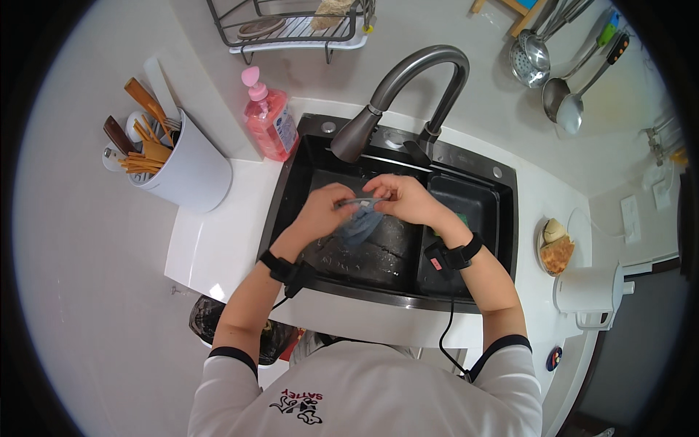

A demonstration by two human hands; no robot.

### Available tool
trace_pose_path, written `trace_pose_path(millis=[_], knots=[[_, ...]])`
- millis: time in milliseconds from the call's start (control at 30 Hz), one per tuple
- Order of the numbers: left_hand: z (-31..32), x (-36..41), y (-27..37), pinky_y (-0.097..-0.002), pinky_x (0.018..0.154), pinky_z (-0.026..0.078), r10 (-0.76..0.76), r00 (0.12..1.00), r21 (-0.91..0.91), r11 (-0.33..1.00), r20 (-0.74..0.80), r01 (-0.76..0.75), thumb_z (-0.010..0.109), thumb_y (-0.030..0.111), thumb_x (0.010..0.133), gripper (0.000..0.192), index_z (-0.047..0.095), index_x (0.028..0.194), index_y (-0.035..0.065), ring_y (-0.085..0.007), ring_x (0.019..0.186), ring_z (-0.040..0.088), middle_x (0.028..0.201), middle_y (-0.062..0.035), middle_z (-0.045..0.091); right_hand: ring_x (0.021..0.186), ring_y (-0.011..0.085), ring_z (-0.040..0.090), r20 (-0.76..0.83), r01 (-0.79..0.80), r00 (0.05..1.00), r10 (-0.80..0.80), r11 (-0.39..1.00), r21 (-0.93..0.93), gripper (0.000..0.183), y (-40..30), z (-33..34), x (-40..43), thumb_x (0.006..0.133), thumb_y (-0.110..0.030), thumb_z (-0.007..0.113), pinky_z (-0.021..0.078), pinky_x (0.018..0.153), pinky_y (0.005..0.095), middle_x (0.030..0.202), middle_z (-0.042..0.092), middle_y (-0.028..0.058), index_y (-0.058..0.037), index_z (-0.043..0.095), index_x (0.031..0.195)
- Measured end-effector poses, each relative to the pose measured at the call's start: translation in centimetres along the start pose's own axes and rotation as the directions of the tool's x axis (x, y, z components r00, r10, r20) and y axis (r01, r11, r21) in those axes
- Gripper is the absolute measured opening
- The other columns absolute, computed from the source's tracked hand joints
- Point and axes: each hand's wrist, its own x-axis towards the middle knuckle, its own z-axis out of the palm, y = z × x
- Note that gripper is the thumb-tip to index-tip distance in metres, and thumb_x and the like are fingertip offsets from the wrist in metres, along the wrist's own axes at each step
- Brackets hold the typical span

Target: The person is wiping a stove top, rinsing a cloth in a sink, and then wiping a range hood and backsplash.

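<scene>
A wet blue-grey cloth item (360,223), bunched and hanging down, is stretched along its upper edge between my two hands over the left basin of a black sink (355,273). My left hand (326,207) grips the left end of that edge, and a small pale tag shows in the middle. The other end is pinched by my right hand (401,198), thumb below and fingers curled above. Just behind my hands hangs the dark spray head of the faucet (354,135). Something green (462,218), partly hidden by my right forearm, lies in the right basin.
A pink soap pump bottle (271,123) and a white utensil holder (199,164) stand left of the sink. Right of it are a plate of bread (556,254) and a white lidded appliance (587,295). Ladles (557,95) and a wire rack (295,38) hang on the wall.
</scene>
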Motion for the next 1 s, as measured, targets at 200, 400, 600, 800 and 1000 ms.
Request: trace_pose_path(millis=[200, 400, 600, 800, 1000], knots=[[-3.2, 1.3, 4.6, -0.0245, 0.070, 0.045, 0.027, 1.000, -0.176, 0.984, -0.014, -0.029, 0.061, 0.003, 0.081, 0.012, 0.060, 0.092, -0.0017, -0.0118, 0.081, 0.056, 0.097, -0.0042, 0.060, 0.072, 0.0092, 0.057, 0.043, 0.029, 0.999, -0.029, 0.999, 0.015, 0.021, 2.4, 0.2, 0.0, 0.076, -0.004, 0.066, 0.0463, 0.065, 0.0246, 0.078, 0.063, 0.0043, -0.0022, 0.061, 0.096], [-5.7, 1.3, 3.9, -0.0233, 0.070, 0.044, 0.001, 0.983, -0.209, 0.977, -0.183, -0.040, 0.059, 0.002, 0.082, 0.012, 0.058, 0.093, -0.0014, -0.0107, 0.081, 0.054, 0.094, -0.0040, 0.058, 0.067, 0.0081, 0.052, 0.026, -0.111, 0.993, 0.115, 0.986, -0.122, 0.019, 9.5, 1.6, 1.6, 0.079, -0.014, 0.068, 0.0430, 0.062, 0.0252, 0.072, 0.061, 0.0036, -0.0008, 0.062, 0.092], [-6.7, -0.4, -2.1, -0.0354, 0.064, 0.046, -0.124, 0.984, 0.153, 0.978, -0.130, 0.143, 0.064, 0.009, 0.074, 0.011, 0.061, 0.078, -0.0006, -0.0277, 0.072, 0.059, 0.077, -0.0129, 0.060, 0.060, 0.0114, 0.055, -0.262, -0.177, 0.954, 0.146, 0.979, -0.100, 0.018, 11.6, -1.7, 1.2, 0.074, -0.012, 0.072, 0.0446, 0.058, 0.0263, 0.067, 0.061, 0.0087, -0.0003, 0.066, 0.086], [-1.7, 1.2, -10.5, -0.0406, 0.076, 0.049, -0.106, 0.975, 0.648, 0.760, 0.197, -0.049, 0.058, 0.019, 0.074, 0.017, 0.067, 0.083, 0.0067, -0.0315, 0.088, 0.061, 0.100, -0.0128, 0.064, 0.081, 0.0334, 0.062, -0.305, -0.104, 0.950, -0.067, 0.854, -0.510, 0.016, 14.6, 0.7, 3.0, 0.073, -0.013, 0.064, 0.0499, 0.074, 0.0380, 0.086, 0.065, 0.0170, -0.0061, 0.069, 0.087], [6.8, 2.4, -12.9, -0.0408, 0.074, 0.052, -0.186, 0.913, 0.650, 0.752, 0.364, -0.106, 0.053, 0.009, 0.076, 0.026, 0.065, 0.098, 0.0021, -0.0324, 0.088, 0.063, 0.096, -0.0170, 0.065, 0.087, 0.0338, 0.062, -0.022, -0.215, 0.928, 0.371, 0.486, -0.847, 0.021, 20.7, 6.8, 4.4, 0.076, -0.016, 0.058, 0.0499, 0.076, 0.0395, 0.093, 0.065, 0.0173, -0.0050, 0.069, 0.091]])
